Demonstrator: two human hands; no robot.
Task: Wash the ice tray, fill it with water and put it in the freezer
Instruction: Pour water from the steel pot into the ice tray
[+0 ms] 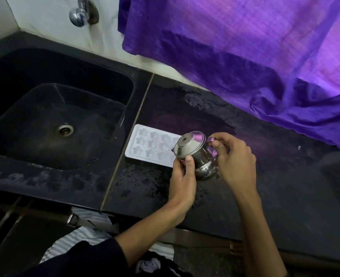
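Left hand (182,177) grasps the body of a small steel jug (196,154), thumb laid across its front, fingers wrapped behind. Right hand (234,158) holds the jug's handle, fingers curled round it at the upper right. The jug is lidded and tilted toward the left, its spout end over the near right corner of the ice tray (152,145). Whether water is leaving the jug cannot be told.

The ice tray, white with star-shaped cells, lies flat on the black countertop (285,196), just right of the seam beside the sink (45,120). The countertop around the tray shows wet patches. The sink is dark, with a metal drain at its centre. A chrome tap (79,14) is fixed to the white wall above. A purple cloth (245,56) hangs over the countertop's far right side.
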